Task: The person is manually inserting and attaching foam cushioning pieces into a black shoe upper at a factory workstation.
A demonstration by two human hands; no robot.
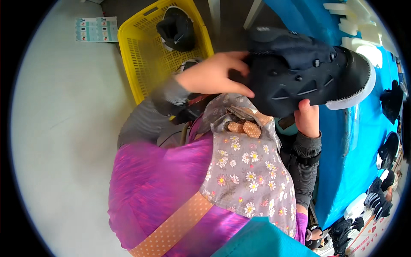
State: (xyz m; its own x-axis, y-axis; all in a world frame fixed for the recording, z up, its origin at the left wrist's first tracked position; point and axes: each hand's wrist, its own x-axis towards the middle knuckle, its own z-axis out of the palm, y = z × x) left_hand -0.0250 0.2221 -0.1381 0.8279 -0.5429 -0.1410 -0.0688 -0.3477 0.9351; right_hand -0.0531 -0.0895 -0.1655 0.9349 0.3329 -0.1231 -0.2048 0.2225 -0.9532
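A black shoe upper with grey stitching and a white toe edge is held up in front of me, toe to the right. My right hand grips its lower side, thumb pressed on the near face and the other fingers hidden behind. At the heel end, my left hand has its thumb against the edge. Its fingertips pass out of sight at the shoe's back edge.
A yellow plastic basket with a black shoe upper in it stands at the far left. A blue-covered table runs along the right, with white shoe parts and several black shoe pieces. A printed sheet is at the far left.
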